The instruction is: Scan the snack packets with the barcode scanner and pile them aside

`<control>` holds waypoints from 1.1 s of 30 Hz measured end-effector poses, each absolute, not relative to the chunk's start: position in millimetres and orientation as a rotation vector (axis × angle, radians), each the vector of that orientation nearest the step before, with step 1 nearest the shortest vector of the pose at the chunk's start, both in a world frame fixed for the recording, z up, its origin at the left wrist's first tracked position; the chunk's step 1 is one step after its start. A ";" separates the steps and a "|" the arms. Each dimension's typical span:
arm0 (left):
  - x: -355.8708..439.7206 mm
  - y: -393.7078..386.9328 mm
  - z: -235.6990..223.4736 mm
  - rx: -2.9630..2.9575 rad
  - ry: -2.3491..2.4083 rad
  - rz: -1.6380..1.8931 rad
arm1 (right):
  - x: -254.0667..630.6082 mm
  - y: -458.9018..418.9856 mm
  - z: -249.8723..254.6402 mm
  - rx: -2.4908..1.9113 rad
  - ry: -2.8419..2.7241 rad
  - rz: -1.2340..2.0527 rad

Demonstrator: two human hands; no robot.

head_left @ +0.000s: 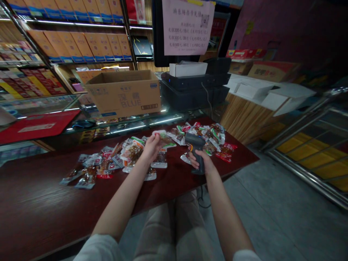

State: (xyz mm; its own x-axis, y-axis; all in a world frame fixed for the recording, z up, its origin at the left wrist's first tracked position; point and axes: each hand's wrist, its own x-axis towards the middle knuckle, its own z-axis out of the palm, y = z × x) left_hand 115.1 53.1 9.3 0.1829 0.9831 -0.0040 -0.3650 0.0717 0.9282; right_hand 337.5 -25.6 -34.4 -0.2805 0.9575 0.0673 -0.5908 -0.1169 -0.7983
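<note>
My left hand (152, 146) pinches a small sealed snack packet (164, 137) by its left edge, above the table. In my right hand (201, 161) is a dark handheld barcode scanner (196, 142), with my fingers wrapped round its handle. Its head points left, towards the packet. Left of and below my left hand lies a spread pile of clear snack packets (132, 152) with brown contents. A second pile of packets (213, 134), some with red or green print, lies beyond and right of the scanner.
The dark red table (35, 195) ends at a corner on the right. Behind it stand a glass counter with an open cardboard box (125, 94), a black register (194, 90) and a screen bearing a paper sign (187, 29). A metal rail (304, 185) stands right.
</note>
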 end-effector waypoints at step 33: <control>98.7 54.9 0.0 1.065 0.907 0.940 | 308.5 -36.9 -37.4 -0.725 -1.001 1.836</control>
State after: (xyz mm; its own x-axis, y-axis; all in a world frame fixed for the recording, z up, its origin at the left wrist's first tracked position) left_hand 98.7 54.9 0.0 0.3305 0.9330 -0.1422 -0.1753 0.2087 0.9621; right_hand 308.5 -36.9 -37.4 -0.4280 0.9009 -0.0727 -0.4270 -0.2724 -0.8622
